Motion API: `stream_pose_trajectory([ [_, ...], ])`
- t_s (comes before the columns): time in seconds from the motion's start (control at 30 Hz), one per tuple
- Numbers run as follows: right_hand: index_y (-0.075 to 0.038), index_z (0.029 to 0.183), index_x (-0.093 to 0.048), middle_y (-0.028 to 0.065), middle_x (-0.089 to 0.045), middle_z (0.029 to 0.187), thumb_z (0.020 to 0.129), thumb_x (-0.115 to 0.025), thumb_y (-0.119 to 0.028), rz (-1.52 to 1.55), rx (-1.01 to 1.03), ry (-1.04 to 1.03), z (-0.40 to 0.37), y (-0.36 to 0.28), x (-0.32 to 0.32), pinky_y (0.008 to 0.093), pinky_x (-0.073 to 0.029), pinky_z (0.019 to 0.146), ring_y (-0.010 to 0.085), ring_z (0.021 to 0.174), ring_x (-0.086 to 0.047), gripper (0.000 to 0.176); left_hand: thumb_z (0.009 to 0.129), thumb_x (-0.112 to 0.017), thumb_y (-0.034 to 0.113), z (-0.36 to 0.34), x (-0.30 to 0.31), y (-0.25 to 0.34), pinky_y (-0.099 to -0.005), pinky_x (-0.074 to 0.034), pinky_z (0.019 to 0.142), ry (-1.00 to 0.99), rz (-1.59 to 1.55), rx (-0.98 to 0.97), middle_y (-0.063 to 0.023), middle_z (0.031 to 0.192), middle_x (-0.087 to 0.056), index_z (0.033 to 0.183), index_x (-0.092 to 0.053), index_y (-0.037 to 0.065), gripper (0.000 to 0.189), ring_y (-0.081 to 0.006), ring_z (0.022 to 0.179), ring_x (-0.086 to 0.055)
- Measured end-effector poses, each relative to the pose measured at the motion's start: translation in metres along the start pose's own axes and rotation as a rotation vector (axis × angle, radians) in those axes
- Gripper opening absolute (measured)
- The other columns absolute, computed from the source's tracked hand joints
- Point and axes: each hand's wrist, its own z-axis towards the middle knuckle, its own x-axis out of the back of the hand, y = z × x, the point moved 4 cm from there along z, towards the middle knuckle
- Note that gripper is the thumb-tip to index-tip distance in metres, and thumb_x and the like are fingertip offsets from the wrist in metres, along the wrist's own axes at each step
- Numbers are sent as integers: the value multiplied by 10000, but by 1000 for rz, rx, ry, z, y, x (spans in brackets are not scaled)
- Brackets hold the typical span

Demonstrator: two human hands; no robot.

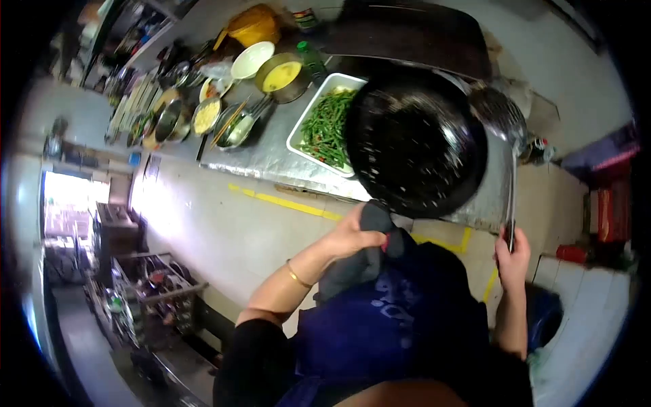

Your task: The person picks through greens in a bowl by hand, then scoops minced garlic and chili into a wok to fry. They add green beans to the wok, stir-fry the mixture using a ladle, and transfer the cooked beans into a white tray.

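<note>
A large black wok (413, 146), wet and dark inside with small pale bits, is tilted over the metal counter. My left hand (356, 234) is closed round a dark grey cloth (352, 271) at the wok's near edge; the cloth hides whatever part of the wok lies under it. In my right hand (513, 258) is the long handle of a skimmer (498, 112), its round dark head raised to the right of the wok. Cooked green beans (325, 129) with red bits fill a white tray (294, 141) left of the wok.
Left along the counter (271, 152) stand a pot of yellow liquid (291, 91), a white bowl (252, 61), a green-capped bottle (312, 64) and a metal bowl with chopsticks (234, 125). A dark panel (413, 34) rises behind. A metal rack (163, 288) stands at lower left.
</note>
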Motion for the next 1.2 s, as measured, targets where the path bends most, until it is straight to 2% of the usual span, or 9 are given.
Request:
stream_pose_trajectory([
  [0.13,-5,1000,-609,-38,-485,711,816,-602,-91,-87,-55,128,-21,24,34,202,-353,513,41,591,-432,203,721,-680,1,41,-30,-47,-269,-484,713,-208,-155,-49,-50,877,-620,1045,-549,2,349,-129,794,-589],
  [0.37,2,1116,-572,-26,-515,732,836,-571,4,91,-206,-54,-52,61,50,207,-364,527,46,602,-450,281,766,-678,-2,93,-56,-113,-298,-474,828,-307,-249,152,-57,1000,-620,1148,-547,5,404,-155,930,-573],
  [0.6,14,1257,-466,50,-553,964,851,-539,40,-201,62,32,-52,85,53,255,-443,743,129,831,-518,413,734,-731,26,80,-57,-146,-313,-477,835,-304,108,362,-78,1034,-620,1158,-558,-7,459,-188,948,-577],
  [0.63,23,1294,-430,94,-564,1048,858,-527,39,-188,-28,-47,-53,69,49,293,-455,812,178,895,-543,447,715,-728,18,78,-60,-140,-308,-475,823,-273,55,345,-74,1015,-617,1143,-554,-20,464,-173,943,-569],
  [0.77,36,1330,-399,101,-530,1051,869,-498,29,-430,466,211,-63,44,41,286,-454,800,193,866,-533,471,707,-674,-28,41,-53,-110,-285,-469,769,-298,-178,67,-51,932,-605,1069,-575,-28,375,-140,885,-548],
  [0.87,23,1340,-393,69,-529,1003,870,-478,21,-213,469,285,-57,33,45,249,-440,732,153,814,-522,478,714,-675,-18,-16,-22,-81,-279,-466,736,-335,-110,-12,-35,877,-605,1018,-592,-9,315,-134,835,-554],
  [0.9,11,1334,-397,51,-538,965,863,-463,26,49,373,262,-52,26,38,224,-427,617,101,708,-510,476,703,-675,-23,-38,-10,-73,-270,-466,732,-294,-111,-35,-32,882,-599,1056,-567,-12,369,-129,835,-553],
  [1.03,-24,1311,-439,11,-483,826,885,-481,13,158,331,233,-51,-51,-38,214,-382,482,62,547,-438,431,668,-675,-28,-137,31,-58,-273,-471,754,-167,-57,-34,-33,867,-591,1072,-540,-15,426,-127,850,-553],
  [1.2,53,1285,-452,37,-540,706,867,-537,-123,199,318,-383,-93,-105,-195,211,-402,481,82,524,-473,462,663,-677,-22,-263,90,-83,-282,-492,724,397,48,-160,-35,826,-601,1034,-564,-1,388,-131,781,-576],
])
